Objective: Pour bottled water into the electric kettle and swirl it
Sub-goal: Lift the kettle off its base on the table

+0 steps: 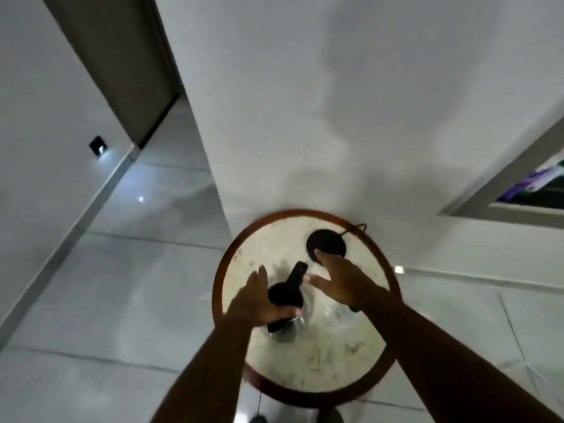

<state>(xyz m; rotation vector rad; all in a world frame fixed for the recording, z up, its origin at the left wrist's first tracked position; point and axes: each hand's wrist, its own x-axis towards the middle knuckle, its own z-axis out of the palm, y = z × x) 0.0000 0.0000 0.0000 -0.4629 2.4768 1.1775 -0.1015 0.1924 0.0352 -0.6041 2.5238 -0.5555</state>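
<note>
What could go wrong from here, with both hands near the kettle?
The kettle stands off its base, near the table edge on the left; a knock from the left hand might tip it off. The open right hand hovers over the base and could snag its cord. No bottle is visible.

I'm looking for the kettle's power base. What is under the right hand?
The right hand hovers open over the round table. Its fingers cover the near edge of the black base, which sits empty, its cord running off the table's far edge. The kettle stands apart, under the left hand.
</note>
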